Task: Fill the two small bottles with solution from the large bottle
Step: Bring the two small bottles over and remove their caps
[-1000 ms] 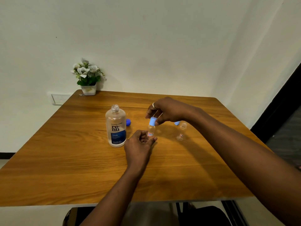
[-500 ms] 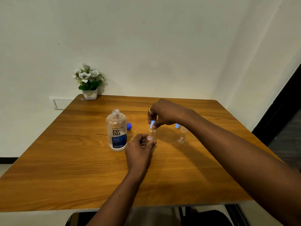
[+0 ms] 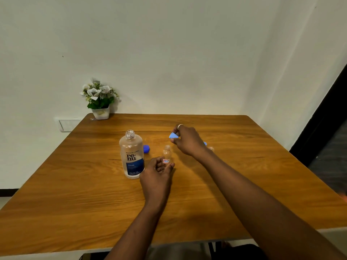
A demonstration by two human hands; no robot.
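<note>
The large bottle (image 3: 131, 154) stands just left of the left hand (image 3: 156, 173) with a narrow gap between them, and its dark blue cap (image 3: 146, 148) lies close behind. Above the small bottle (image 3: 166, 153) which that hand holds, the way is open. The right hand (image 3: 187, 141), pinching a light blue cap (image 3: 173, 136), hangs just beyond to the right. Its forearm bars the table's (image 3: 75, 203) right side. Bare wood runs along the near edge.

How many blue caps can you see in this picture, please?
3: a light blue cap pinched in the right hand; a dark blue cap on the table beside the large bottle; a third cap mostly hidden behind that hand.
</note>
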